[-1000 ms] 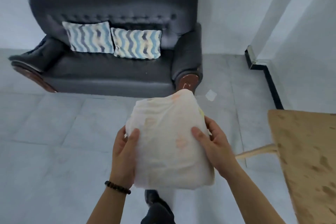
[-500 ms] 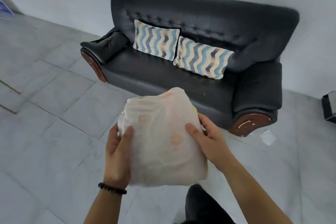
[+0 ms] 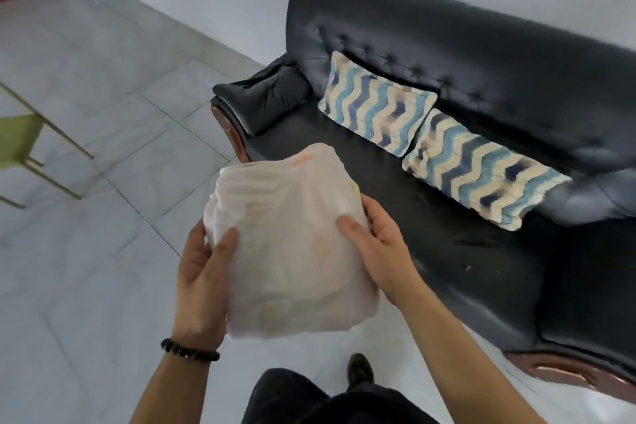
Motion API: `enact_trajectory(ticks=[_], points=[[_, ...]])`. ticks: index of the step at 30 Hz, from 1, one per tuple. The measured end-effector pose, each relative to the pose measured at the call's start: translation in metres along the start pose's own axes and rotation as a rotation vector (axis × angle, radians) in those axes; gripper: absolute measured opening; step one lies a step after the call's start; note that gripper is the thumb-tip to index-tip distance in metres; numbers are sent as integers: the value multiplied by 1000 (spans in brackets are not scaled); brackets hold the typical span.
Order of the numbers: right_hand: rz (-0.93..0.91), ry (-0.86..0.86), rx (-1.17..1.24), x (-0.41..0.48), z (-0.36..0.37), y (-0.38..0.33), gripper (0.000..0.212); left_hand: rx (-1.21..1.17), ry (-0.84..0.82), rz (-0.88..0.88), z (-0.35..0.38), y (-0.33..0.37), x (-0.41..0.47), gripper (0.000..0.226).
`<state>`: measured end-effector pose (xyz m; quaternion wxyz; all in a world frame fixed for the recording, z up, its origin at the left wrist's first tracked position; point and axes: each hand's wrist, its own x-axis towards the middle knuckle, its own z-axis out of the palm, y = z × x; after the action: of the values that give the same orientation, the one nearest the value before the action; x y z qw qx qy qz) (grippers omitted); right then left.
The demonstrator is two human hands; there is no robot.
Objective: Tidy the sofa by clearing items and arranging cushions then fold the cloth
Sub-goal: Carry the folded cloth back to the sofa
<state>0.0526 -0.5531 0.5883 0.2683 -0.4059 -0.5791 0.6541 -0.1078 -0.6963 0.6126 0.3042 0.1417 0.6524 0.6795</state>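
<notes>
A folded white cloth with faint orange marks is held flat in front of me, over the front left edge of the dark sofa. My left hand grips its left side, thumb on top. My right hand grips its right side the same way. Two blue-and-cream wavy cushions lean side by side against the sofa's back, one on the left and one on the right. The seat in front of them is bare.
Grey tiled floor spreads to the left. A thin-legged stool or table with a green top stands at the far left. My dark trouser leg and shoe are below the cloth. The sofa's left armrest is beyond the cloth.
I have stepped closer to the sofa and turned, so it now fills the right side of view. The cloth stays held in both hands as before.
</notes>
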Motion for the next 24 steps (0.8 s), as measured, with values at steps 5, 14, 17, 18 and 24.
enact_trajectory(ticks=[5, 14, 17, 18, 24], points=[[27, -136, -31, 118, 83, -13, 33, -68, 141, -9, -43, 4, 119, 29], [81, -93, -45, 326, 237, -57, 32, -76, 41, -30, -110, 60, 374, 29], [80, 0, 22, 380, 260, -77, 36, -46, -53, -28, -107, 90, 452, 27], [83, 39, 39, 397, 264, -81, 40, -36, -87, -33, -102, 97, 477, 28], [153, 213, 134, 521, 279, -68, 51, 103, -277, -76, -56, 100, 641, 32]])
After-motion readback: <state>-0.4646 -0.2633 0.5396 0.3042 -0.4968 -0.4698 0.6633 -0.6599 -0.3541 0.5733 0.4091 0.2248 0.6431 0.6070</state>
